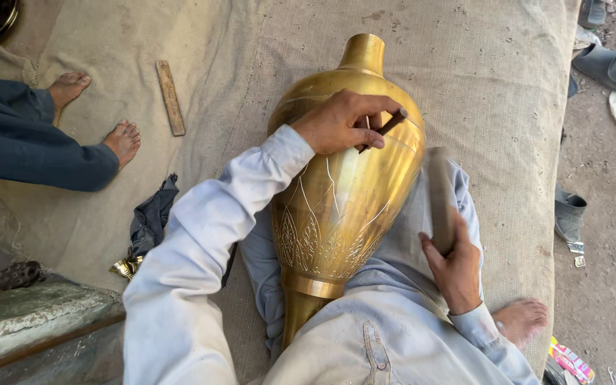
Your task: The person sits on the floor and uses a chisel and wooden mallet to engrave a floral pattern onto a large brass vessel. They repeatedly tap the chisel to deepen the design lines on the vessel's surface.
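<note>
A large brass vase [354, 192] lies across my lap, neck pointing away, with engraved leaf patterns on its lower body. My left hand [344, 121] rests on its upper shoulder and pinches a thin dark chisel [392, 122] against the metal. My right hand [454, 267] is to the right of the vase and grips a wooden mallet stick [440, 196], held upright and slightly blurred, a short way from the chisel.
I sit on a burlap mat [486, 78]. Another person's legs and bare feet [119, 139] are at the left, near a wooden stick [170, 96]. A dark rag [152, 214] lies by my left arm. Sandals [602, 65] and litter lie on dirt at the right.
</note>
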`<state>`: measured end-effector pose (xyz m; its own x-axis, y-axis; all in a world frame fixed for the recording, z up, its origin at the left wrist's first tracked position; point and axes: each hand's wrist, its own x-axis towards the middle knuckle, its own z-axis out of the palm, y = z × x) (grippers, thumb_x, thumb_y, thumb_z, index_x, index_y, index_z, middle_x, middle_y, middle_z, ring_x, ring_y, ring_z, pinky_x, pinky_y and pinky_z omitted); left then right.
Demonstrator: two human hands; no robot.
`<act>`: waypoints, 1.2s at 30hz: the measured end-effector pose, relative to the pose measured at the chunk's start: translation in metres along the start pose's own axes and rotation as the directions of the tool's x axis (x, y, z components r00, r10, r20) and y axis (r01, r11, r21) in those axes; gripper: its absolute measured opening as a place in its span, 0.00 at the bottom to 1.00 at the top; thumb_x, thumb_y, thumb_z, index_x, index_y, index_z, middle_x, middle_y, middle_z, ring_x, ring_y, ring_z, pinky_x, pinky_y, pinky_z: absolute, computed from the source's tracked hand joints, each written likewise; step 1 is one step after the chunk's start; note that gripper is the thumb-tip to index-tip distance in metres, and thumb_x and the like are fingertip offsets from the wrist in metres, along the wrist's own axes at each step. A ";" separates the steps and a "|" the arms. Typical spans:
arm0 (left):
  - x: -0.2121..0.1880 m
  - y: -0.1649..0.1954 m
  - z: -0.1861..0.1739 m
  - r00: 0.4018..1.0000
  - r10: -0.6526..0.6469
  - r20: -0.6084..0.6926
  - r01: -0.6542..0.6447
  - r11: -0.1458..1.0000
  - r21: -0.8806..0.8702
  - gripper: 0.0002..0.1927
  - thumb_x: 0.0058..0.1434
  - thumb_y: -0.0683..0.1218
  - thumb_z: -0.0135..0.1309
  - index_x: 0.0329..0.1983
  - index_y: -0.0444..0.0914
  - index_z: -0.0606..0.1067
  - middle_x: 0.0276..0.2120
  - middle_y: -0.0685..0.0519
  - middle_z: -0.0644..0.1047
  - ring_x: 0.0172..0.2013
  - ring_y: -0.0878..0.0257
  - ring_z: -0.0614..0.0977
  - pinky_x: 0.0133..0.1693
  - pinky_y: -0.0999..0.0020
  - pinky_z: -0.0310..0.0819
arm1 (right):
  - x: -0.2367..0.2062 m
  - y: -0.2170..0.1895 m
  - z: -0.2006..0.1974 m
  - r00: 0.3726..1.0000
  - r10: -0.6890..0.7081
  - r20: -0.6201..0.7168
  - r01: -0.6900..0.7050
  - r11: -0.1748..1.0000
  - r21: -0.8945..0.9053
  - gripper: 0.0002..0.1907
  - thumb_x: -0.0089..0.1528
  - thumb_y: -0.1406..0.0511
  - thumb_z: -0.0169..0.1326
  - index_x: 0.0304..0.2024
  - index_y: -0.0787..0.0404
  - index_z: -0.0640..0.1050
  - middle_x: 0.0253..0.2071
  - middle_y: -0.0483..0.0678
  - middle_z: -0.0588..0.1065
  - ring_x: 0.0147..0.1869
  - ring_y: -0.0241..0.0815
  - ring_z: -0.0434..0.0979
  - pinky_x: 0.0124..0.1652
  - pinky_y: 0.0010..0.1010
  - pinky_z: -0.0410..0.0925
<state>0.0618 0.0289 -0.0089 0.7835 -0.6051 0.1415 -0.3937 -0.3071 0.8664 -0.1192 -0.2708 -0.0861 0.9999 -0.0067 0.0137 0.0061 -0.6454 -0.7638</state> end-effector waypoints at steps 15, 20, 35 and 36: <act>0.023 0.013 0.004 0.980 0.085 0.178 -0.128 0.961 0.246 0.26 0.52 0.45 0.69 0.56 0.46 0.79 0.28 0.52 0.83 0.29 0.59 0.84 0.35 0.60 0.75 | 0.020 -0.007 -0.016 0.982 -0.088 -0.167 0.122 0.972 0.202 0.31 0.62 0.66 0.66 0.63 0.69 0.69 0.36 0.48 0.77 0.35 0.36 0.75 0.36 0.28 0.71; 0.024 0.013 0.005 0.982 0.068 0.179 -0.115 0.955 0.272 0.26 0.51 0.43 0.69 0.56 0.47 0.80 0.28 0.53 0.83 0.28 0.59 0.83 0.35 0.61 0.74 | 0.036 -0.019 -0.021 0.983 0.033 -0.179 0.069 0.842 0.535 0.26 0.61 0.64 0.65 0.58 0.63 0.71 0.30 0.44 0.76 0.30 0.33 0.77 0.32 0.25 0.73; 0.019 0.013 0.003 0.994 -0.004 0.109 -0.031 0.948 0.316 0.26 0.51 0.43 0.68 0.56 0.48 0.80 0.26 0.54 0.80 0.28 0.59 0.81 0.34 0.60 0.72 | 0.060 -0.004 -0.029 0.998 0.046 -0.031 -0.033 0.943 0.330 0.24 0.55 0.68 0.69 0.51 0.64 0.74 0.32 0.45 0.76 0.30 0.33 0.75 0.30 0.24 0.72; 0.019 0.013 0.004 0.993 -0.018 0.114 -0.021 0.944 0.329 0.26 0.51 0.43 0.68 0.56 0.48 0.80 0.26 0.54 0.80 0.28 0.59 0.81 0.34 0.59 0.72 | 0.061 -0.005 -0.029 1.000 0.018 0.012 -0.021 0.926 0.378 0.27 0.56 0.68 0.69 0.57 0.63 0.75 0.33 0.45 0.76 0.31 0.32 0.74 0.31 0.25 0.71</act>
<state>0.0695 0.0109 0.0029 0.7303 -0.6794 0.0704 -0.5462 -0.5190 0.6574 -0.0591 -0.2903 -0.0625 0.9999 -0.0089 -0.0080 -0.0104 -0.3086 -0.9511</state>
